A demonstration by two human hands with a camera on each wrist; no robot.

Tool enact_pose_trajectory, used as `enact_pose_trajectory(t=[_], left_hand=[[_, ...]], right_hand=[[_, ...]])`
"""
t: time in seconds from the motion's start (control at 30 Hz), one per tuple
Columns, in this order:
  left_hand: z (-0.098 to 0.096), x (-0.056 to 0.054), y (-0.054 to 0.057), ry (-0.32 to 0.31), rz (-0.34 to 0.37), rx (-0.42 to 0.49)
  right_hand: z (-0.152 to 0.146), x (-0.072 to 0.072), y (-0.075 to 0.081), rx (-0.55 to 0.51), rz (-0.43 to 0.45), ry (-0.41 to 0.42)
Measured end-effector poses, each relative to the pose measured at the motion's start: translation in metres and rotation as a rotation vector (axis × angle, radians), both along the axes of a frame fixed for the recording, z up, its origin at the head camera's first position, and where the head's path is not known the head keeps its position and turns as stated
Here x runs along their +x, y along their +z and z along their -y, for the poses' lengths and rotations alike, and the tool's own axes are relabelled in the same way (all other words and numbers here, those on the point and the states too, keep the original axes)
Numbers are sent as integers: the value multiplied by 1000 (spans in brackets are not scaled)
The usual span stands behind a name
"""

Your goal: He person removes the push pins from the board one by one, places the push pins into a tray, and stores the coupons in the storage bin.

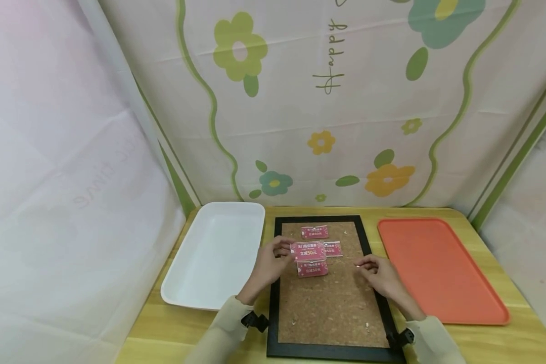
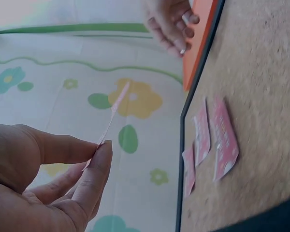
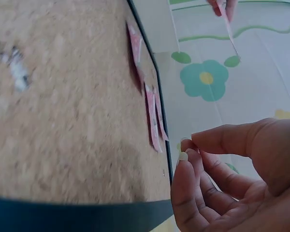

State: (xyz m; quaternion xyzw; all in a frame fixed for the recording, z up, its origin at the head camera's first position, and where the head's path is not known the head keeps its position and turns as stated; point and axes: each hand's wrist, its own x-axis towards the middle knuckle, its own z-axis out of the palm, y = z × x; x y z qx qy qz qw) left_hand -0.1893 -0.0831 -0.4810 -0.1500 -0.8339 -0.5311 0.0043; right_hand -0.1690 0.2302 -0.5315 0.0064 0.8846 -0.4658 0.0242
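Observation:
My left hand (image 1: pixel 269 264) pinches a pink printed coupon (image 1: pixel 307 251) between thumb and fingers, held above the cork board (image 1: pixel 327 308). Seen edge-on in the left wrist view, the held coupon (image 2: pixel 117 104) is thin and apart from the board. Three more pink coupons lie on the cork: one at the top (image 1: pixel 315 232), one at the right (image 1: pixel 333 248), one lower (image 1: pixel 312 268). Over the board's right side, my right hand (image 1: pixel 382 277) pinches a small whitish piece (image 3: pixel 183 156), like a pushpin's head; its exact kind is hard to tell.
The board has a black frame (image 1: pixel 327 351). A white tray (image 1: pixel 214 253) stands left of it, an orange-red tray (image 1: pixel 441 273) right. Small whitish bits (image 1: pixel 367 326) sit on the cork near its corners. A floral cloth (image 1: pixel 291 126) hangs behind the wooden table (image 1: pixel 141 333).

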Motion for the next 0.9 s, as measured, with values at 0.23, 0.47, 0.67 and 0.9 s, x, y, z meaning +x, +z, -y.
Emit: enact_pose_trajectory(t=[0.23,0.47,0.67,0.9], left_hand=[[23,-8,5,38,6,-18],[48,-18,11,117,21,8],[69,-28,11,181,20,-2],[89,-37,8,262,22,-32]], right_hand=[[-13,4,-2,-31,33,-7],[-30,4,-4,-2,32,-29],[-46,3,-1,13,45,-59],[-63,2,-3,29,44,-84]])
